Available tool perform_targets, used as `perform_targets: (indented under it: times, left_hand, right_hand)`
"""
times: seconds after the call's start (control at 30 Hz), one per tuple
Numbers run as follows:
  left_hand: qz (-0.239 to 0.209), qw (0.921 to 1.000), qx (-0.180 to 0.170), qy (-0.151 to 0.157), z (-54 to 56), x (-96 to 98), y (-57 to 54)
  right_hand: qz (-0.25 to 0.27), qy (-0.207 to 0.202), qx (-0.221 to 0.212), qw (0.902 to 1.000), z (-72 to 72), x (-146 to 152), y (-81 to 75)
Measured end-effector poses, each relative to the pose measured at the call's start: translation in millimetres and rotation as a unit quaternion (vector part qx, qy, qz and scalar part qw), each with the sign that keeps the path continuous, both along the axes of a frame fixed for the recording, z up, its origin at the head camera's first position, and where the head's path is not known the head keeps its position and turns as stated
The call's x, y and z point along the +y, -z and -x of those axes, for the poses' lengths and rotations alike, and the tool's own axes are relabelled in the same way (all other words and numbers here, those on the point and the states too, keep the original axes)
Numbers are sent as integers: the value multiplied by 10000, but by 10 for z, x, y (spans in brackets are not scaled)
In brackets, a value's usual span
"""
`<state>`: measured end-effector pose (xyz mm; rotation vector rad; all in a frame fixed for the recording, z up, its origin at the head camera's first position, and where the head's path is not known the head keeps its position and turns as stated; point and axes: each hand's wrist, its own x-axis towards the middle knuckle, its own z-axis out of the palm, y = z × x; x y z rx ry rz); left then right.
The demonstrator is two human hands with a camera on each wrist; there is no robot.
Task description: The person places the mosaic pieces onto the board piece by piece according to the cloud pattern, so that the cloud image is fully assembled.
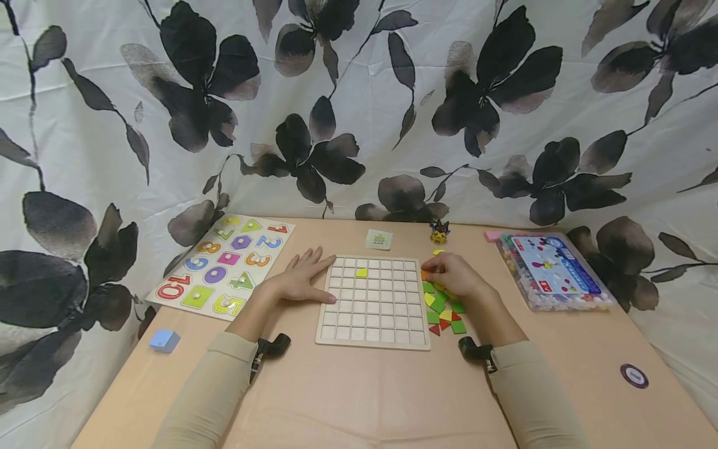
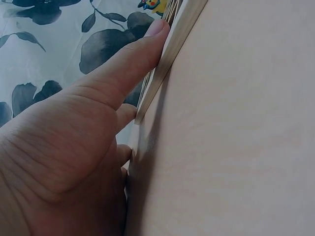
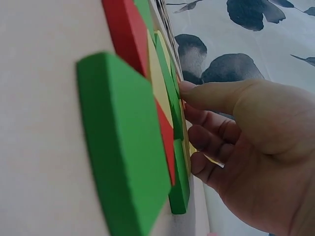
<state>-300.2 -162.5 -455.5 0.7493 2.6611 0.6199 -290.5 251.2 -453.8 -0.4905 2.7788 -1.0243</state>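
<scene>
A white grid board (image 1: 373,312) lies on the table, with one yellow square tile (image 1: 361,273) in its upper part. My left hand (image 1: 297,277) is spread at the board's left side, its thumb resting on the edge; the left wrist view shows the thumb (image 2: 133,61) against the wooden rim. Beyond the right edge, my right hand (image 1: 457,274) pinches a small orange tile (image 1: 424,275) between thumb and fingers. Green, yellow and red tiles lie in a loose pile below that hand, including a green tile (image 3: 123,142) close to the right wrist camera. The fingers partly hide the orange tile.
A number-and-shape sheet (image 1: 224,265) lies at left, above a blue block (image 1: 164,341). Behind the board are a small card (image 1: 379,239) and a yellow figurine (image 1: 440,232). A plastic box (image 1: 555,271) and a round dark disc (image 1: 634,376) are at right.
</scene>
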Motion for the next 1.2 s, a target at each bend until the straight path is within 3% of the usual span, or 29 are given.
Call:
perform_targets:
  times: [0.13,0.57,0.97,1.1,1.2]
  left_hand:
    - [-16,10000,-7,-3,4,-2,6]
    - [3,10000,27,-31,26,-25,30]
    - [-14,10000,69,43,22,-25,23]
    - [15,9999,88,64,26,-25,38]
    - [51,9999,102,54,27,-31,49]
  right_hand:
    - [26,-32,44,10000,-6,-8,2]
    - [232,438,-193,9986,10,-30,-11]
    - [334,294,147,9989,0,21,-20]
    - [992,649,32,9929,-28,-9,-54]
    - [1864,1126,-120,9759,-52,-65,-102]
